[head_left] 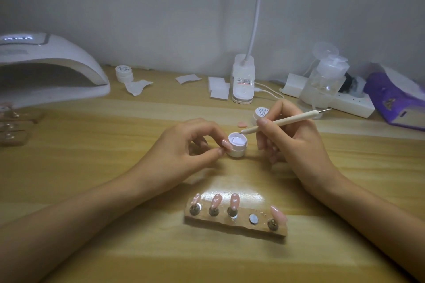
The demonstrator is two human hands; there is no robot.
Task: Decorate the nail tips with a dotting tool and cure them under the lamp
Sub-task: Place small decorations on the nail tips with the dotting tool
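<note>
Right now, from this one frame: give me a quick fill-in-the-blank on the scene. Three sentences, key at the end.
1. The right hand grips the dotting tool, its tip at the small open ___ that the left hand pinches.
2. The wooden stand carries ___ nail tips; one post is bare.
3. The curing lamp sits at the table's far ___ side.

Missing words: jar; four; left.

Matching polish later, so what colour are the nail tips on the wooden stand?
The glossy oval nail tips are pale pink, best seen in the head view.
</note>
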